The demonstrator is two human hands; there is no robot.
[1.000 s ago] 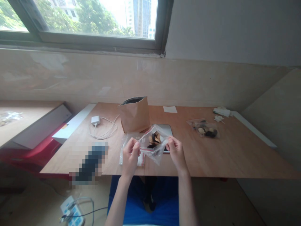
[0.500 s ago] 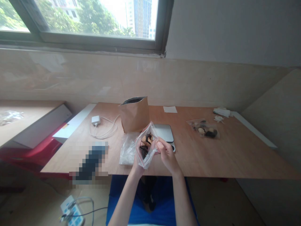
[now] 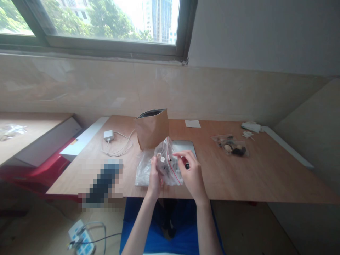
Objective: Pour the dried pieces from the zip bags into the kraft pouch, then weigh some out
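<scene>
A clear zip-lock bag (image 3: 167, 170) with a red seal line is held up above the table's front edge, its mouth turned toward the right. Wrinkled plastic mostly hides the contents; a few dark bits show through. My left hand (image 3: 154, 177) is closed around the bag's left side. At the bag's right edge, beside the red seal, the bent fingers and thumb of my right hand (image 3: 191, 171) pinch the plastic. Behind the hands lies a kitchen scale (image 3: 184, 145), partly covered by the bag and my right hand. A stack of clear plastic bags (image 3: 143, 171) rests at the left.
An open brown paper pouch (image 3: 152, 129) stands behind the bag. Left of it lies a white charger (image 3: 108, 135) with its cable. Another zip-lock bag (image 3: 231, 145) with dried mushroom pieces is on the right, near white scraps (image 3: 248, 134). A paper slip (image 3: 192, 123) lies at the back.
The zip-lock bag has turned, so its open mouth and the dried mushroom pieces inside no longer face me. My right hand has shifted its fingers along the bag's edge.
</scene>
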